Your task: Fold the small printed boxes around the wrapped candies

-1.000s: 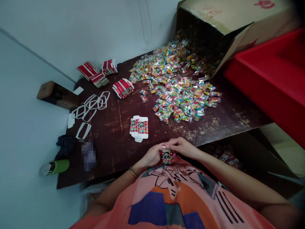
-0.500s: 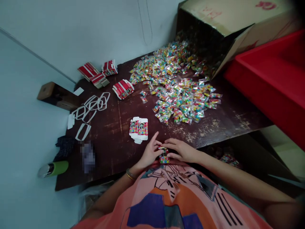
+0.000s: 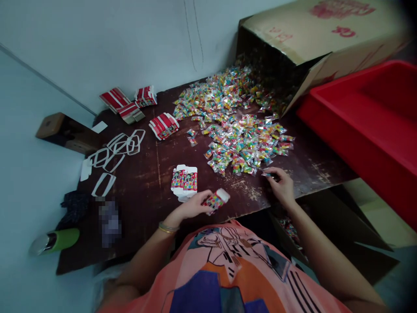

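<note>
The left hand is gripping a carton, apparently keeping its white end free; the right hand is pinching a packet

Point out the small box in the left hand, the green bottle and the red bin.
Small box point(image 3: 215, 201): head view, printed panel.
Green bottle point(image 3: 65, 239): head view, green body.
Red bin point(image 3: 342, 137): head view, outer side wall.

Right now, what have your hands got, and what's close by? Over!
Left hand: gripping small box, white end showing. Right hand: pinching what looks like a candy packet. Close by: flat boxes past left hand, candy pile past right.
</note>
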{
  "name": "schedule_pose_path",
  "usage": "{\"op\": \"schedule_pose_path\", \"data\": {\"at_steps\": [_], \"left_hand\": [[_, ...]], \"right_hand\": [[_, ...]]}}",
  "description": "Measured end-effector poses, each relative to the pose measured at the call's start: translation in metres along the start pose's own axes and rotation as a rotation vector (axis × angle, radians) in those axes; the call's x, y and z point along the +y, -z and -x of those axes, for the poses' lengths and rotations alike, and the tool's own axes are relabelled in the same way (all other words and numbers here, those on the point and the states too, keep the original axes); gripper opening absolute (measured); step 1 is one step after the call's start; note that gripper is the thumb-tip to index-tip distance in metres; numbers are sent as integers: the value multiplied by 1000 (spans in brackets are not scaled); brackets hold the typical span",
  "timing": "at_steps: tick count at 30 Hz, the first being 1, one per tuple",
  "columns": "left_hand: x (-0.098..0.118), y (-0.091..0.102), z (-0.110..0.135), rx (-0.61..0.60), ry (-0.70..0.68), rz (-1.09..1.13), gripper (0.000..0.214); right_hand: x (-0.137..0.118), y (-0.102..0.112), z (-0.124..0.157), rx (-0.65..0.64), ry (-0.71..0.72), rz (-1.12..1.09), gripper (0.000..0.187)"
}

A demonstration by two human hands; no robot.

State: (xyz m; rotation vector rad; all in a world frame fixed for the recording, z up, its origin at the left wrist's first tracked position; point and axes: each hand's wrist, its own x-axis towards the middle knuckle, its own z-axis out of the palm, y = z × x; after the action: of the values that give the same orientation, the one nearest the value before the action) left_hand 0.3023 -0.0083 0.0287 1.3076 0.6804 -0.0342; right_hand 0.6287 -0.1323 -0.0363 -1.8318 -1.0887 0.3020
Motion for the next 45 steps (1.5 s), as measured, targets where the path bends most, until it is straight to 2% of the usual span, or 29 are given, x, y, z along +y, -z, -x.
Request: {"op": "schedule_pose_path", "data": {"at_steps": [3,5,7,9,11,14,15,18,20,22,24,27,29,31,34,37,40,45], "left_hand": [[1,-37,-35,94,-81,324,52],[3,-56,-50,124,-90,412,56],[6,-68,-58,118,-65,453,55],[8,-72,-58,85,-41,459,55],[10,-73,-55,51,-39,431,56],[13,-71,-49,35,-51,364,58],[13,-70,-47,46,-55,345,57],[13,-68,-42,117,-65,299,52],[13,-67,-41,173,-61,312,48],[12,-67,-41,214,-35,364,55],[11,-66,-42,239,-7,412,65],[11,-62,-42,226,16,420,60],[12,-58,-41,206,7,354,51],[13,-55,-39,179,-40,196,40],[14,-53,-37,198,-137,-27,24],[12,-54,-38,230,-128,47,26],[12,-54,-37,201,-61,217,31],[12,-53,-27,-2,-12,440,43]], "right_hand": [[-27,0,-1,183,-145,-118,22],[-50,-2,1,208,-201,-237,25],[-74,-6,6,52,-255,-419,27],[-93,-11,12,-121,-259,-502,26],[-104,-18,15,-141,-176,-396,23],[-108,-26,12,-44,12,-150,16],[-107,-28,11,-51,79,-101,14],[-107,-32,14,-214,256,-57,10],[-107,-33,21,-279,253,-112,15],[-105,-34,30,-250,72,-282,19],[-103,-34,37,-304,-206,-521,24],[-99,-35,41,-574,-549,-838,29],[-99,-35,41,-684,-636,-922,29],[-103,-35,41,-704,-591,-870,28],[-113,-33,41,-634,-282,-613,18],[-123,-30,39,-640,-3,-419,22],[-126,-29,37,-664,26,-384,25],[-121,-34,40,-525,23,-327,23]]}}
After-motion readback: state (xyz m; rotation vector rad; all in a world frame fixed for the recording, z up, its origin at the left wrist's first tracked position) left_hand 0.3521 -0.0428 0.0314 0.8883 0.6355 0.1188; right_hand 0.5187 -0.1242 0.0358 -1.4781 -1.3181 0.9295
